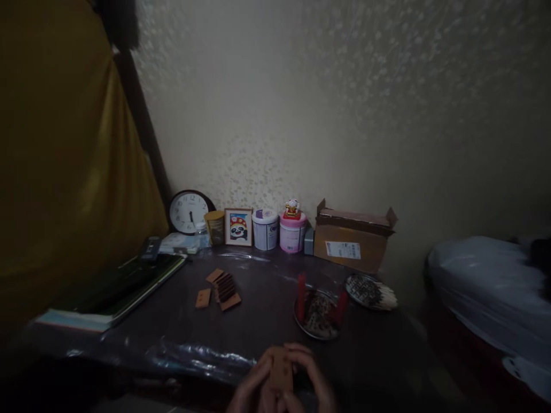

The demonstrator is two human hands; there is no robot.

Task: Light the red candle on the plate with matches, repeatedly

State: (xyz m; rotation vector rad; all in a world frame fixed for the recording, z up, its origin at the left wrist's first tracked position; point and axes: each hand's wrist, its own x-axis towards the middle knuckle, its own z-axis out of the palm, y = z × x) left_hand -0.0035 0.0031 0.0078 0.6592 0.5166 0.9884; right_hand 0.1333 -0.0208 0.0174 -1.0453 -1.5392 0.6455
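Low in the middle of the head view, a small flat orange-brown piece (280,373) with dark slots is held up at the table's front edge. My left hand (252,383) closes around its left side. Fingers of my right hand (313,374) curl over its top and right side, so both hands grip the same piece. Farther back on the left lie several similar brown pieces: a fanned row standing on edge (225,288) and a single flat one (203,298) beside it.
Right of centre stands a round dish (316,334) of small bits with two red upright pieces (301,298). Behind it is a dish with pale sticks (386,298). A cardboard box (350,244), tubs (266,232), a picture frame (238,228) and a clock (189,212) line the wall.
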